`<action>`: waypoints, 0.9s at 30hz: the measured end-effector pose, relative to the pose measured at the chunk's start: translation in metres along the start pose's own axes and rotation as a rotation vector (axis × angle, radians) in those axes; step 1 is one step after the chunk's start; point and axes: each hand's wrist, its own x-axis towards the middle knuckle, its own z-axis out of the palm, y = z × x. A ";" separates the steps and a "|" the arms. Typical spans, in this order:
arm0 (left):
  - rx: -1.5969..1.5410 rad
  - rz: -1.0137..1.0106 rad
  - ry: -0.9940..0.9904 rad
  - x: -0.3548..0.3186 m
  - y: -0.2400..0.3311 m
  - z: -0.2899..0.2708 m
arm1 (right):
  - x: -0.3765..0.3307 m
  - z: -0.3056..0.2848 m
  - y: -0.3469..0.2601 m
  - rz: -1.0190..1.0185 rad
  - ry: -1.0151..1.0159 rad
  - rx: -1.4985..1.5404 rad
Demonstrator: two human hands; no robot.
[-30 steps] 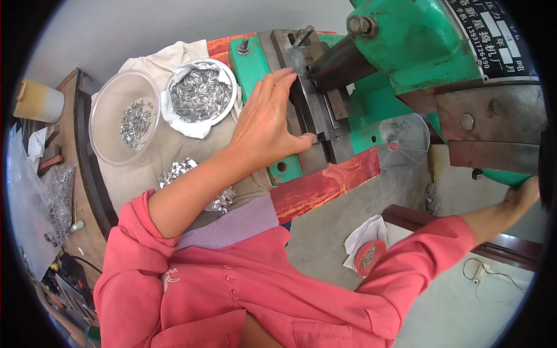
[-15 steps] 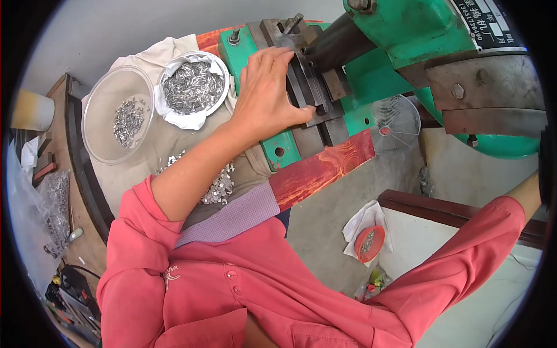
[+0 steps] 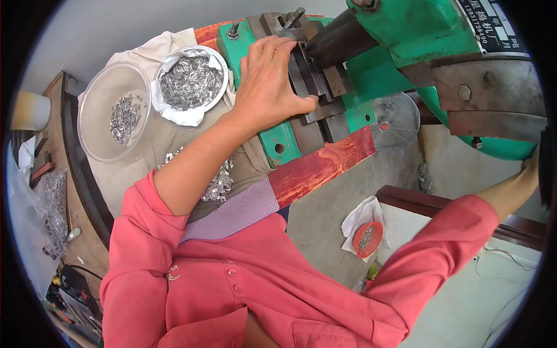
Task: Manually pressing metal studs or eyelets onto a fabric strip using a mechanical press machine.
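Note:
My left hand [image 3: 264, 81] spans a long dark metal block [image 3: 308, 74] on the bed of a green press [image 3: 426, 35]. The thumb presses at the block's near end and the fingertips at its far end. The press's dark round ram [image 3: 342, 40] comes down close beside the block. My right hand [image 3: 531, 167] is at the far right rim of the picture, by the curved green part of the press. Its fingers are cut off by the dark edge, so what it touches is hidden.
Left of the press, a white paper-lined bowl [image 3: 219, 107] holds metal pins. A clear plastic bowl [image 3: 86, 136] holds small metal pieces. Loose shiny pieces [image 3: 219, 184] lie on the cloth. A red-patterned board [image 3: 325, 168] edges the bench. Beyond are a fan [image 3: 400, 119] and a red basket [image 3: 377, 236].
My right forearm has shifted inward to the left, so the wrist and part of the hand now show. My left hand keeps its place on the block.

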 end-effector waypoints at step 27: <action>-0.032 -0.002 -0.009 -0.008 -0.003 0.002 | 0.029 -0.034 0.049 0.056 0.060 0.078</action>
